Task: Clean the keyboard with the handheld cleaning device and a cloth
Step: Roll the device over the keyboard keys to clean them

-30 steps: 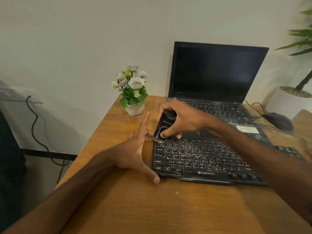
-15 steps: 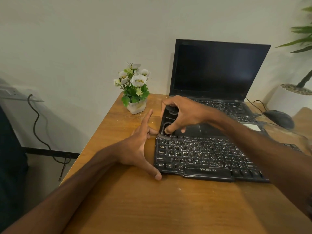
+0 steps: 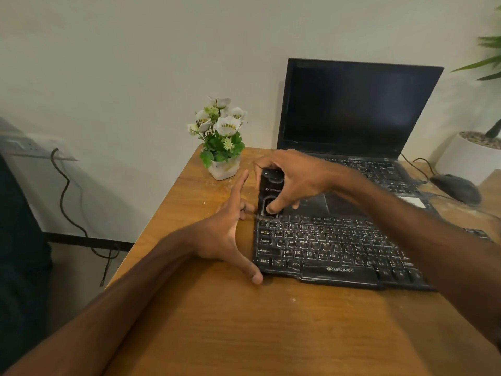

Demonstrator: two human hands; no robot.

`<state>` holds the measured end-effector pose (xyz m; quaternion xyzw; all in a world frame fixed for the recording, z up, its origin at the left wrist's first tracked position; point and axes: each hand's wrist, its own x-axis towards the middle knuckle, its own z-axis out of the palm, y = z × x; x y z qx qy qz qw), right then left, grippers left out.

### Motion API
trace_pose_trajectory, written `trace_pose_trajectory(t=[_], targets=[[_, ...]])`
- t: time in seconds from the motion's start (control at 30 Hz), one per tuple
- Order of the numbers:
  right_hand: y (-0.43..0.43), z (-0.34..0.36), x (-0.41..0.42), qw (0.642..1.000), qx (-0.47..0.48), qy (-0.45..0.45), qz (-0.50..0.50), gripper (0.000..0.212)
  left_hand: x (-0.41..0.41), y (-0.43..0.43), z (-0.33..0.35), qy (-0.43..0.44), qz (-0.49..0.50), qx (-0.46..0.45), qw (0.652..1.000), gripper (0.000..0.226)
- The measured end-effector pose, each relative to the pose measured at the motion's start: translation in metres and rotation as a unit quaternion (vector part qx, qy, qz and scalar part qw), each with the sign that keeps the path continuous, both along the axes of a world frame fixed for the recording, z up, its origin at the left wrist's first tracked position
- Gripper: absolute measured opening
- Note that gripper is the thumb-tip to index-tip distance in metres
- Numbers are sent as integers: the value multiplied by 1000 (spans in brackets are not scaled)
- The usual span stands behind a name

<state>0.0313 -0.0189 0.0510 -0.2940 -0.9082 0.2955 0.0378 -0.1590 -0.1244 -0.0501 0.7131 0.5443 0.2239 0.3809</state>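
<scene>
Fingers of my right hand (image 3: 298,180) curl round the black handheld cleaning device (image 3: 271,187), whose lower end sits at the top-left corner of the keyboard (image 3: 339,248), mid-frame. My left hand (image 3: 225,229) is spread, fingers straight, thumb at the keyboard's lower-left corner. Above, on the wooden table (image 3: 244,321), are a laptop (image 3: 352,104) and a flower pot (image 3: 223,169).

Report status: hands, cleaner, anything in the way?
Hands: right hand grips black handheld cleaning device at far-left corner of black Zebronics keyboard; left hand open, bracing keyboard's left edge. No cloth visible; open black laptop close behind.
</scene>
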Motion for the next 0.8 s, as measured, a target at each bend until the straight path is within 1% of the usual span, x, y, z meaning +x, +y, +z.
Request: trace_pose_trajectory(t=[0.13, 0.2, 0.27, 0.3, 0.37, 0.43, 0.53, 0.6, 0.63, 0.73, 0.8], targets=[[-3, -14, -13, 999, 7, 32, -2, 48, 0, 2, 0, 6, 0, 9, 1000, 182], [-6, -23, -16, 997, 44, 59, -7, 47, 0, 2, 1, 3, -6, 12, 1000, 183], [-8, -27, -11, 989, 96, 113, -15, 44, 0, 1, 3, -3, -4, 9, 1000, 182], [-9, -27, -6, 984, 104, 141, -23, 43, -1, 0, 3, -3, -1, 4, 1000, 181], [-8, -20, 4, 980, 78, 176, -49, 43, -1, -1, 4, -8, 1, -11, 1000, 180], [-5, -12, 11, 983, 32, 168, -63, 44, -2, -2, 3, -16, -1, -18, 1000, 178], [-3, -13, 13, 993, 3, 106, -41, 46, -1, -2, 1, -16, 3, -8, 1000, 178], [-7, -23, 7, 994, -24, 101, -32, 46, -1, -1, 2, -21, 2, -6, 1000, 178], [-9, -27, 4, 993, -24, 112, -33, 45, -1, -1, 2, -23, -2, -5, 1000, 178], [-12, -33, -3, 986, 29, 156, -43, 44, -2, 0, 2, -20, -7, 4, 1000, 179], [-11, -30, 1, 983, 45, 173, -47, 44, -2, -1, 2, -21, -9, -2, 1000, 178]])
